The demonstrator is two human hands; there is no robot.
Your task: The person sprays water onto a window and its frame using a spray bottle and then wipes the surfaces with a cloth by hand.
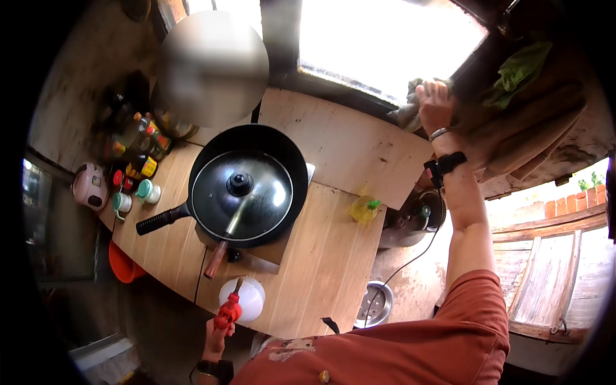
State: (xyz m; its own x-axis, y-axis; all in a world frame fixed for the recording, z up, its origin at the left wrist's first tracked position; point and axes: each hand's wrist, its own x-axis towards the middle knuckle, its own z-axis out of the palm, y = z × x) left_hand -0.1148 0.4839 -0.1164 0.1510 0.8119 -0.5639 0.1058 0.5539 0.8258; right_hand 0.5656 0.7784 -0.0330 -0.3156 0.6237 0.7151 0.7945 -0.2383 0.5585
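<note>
My left hand [216, 340] grips the red trigger head of a spray bottle [230, 310] near the table's front edge. Its nozzle points away from me, and a round white body shows behind the head. Far to the right, my right hand [435, 103] presses a crumpled grey-green cloth [408, 115] at the lower corner of a bright window [385, 43]. Part of the cloth is covered by the fingers. Between my hands stands a black wok [166, 219] under a glass lid [260, 192], on a flat cooker [269, 257]. A wooden-handled utensil [216, 260] lies across the wok's near rim.
Sauce bottles [147, 163], green-lidded jars [150, 191] and a pink appliance [91, 186] crowd the left side. A yellow bottle with a green top [365, 209] stands on the wood-grain table [327, 250]. Below right sits a metal basin [375, 303]. A cable hangs from my right wrist.
</note>
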